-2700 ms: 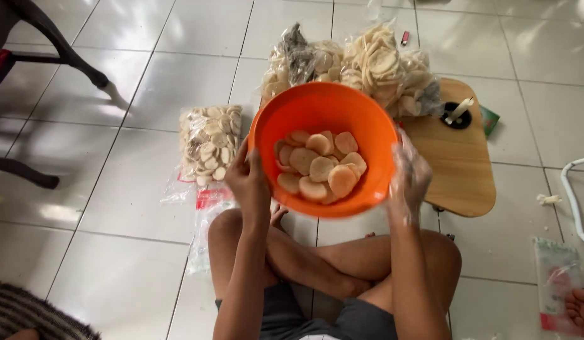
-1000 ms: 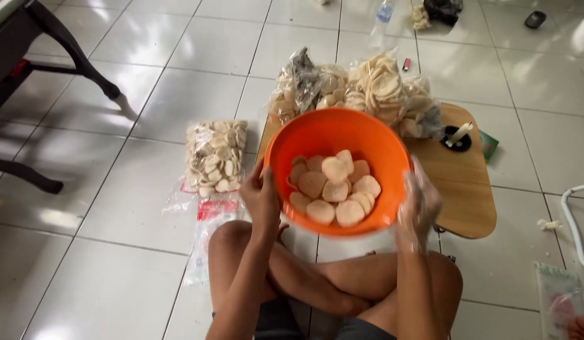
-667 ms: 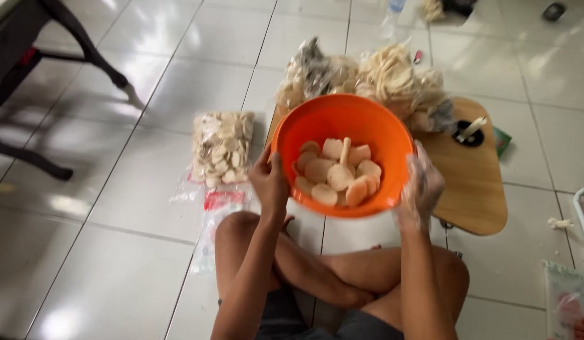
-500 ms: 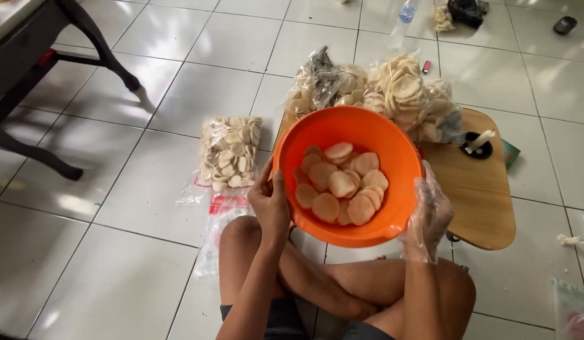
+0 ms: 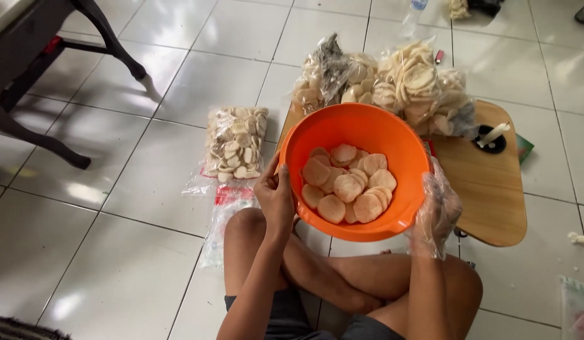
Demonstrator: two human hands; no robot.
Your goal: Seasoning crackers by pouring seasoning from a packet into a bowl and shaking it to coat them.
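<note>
While gripped on both sides, orange bowl (image 5: 358,135) of round crackers (image 5: 348,189) up over crossed legs, ahead of wooden table (image 5: 487,189). Left hand (image 5: 276,198) clamped on near-left rim; gloved right hand (image 5: 438,211) cupping right wall. Bagged crackers (image 5: 236,141) left on floor.

One orange bowl (image 5: 358,135) sits at the centre, holding roughly a dozen round pale crackers (image 5: 348,186). Two hands grip it: the left hand (image 5: 276,198) at nine o'clock, the right hand (image 5: 438,211), in one clear plastic glove, at four o'clock. One sealed cracker bag (image 5: 236,141) lies at ten o'clock. One low wooden table (image 5: 487,189) stands at three o'clock, bearing one candle (image 5: 493,134).
</note>
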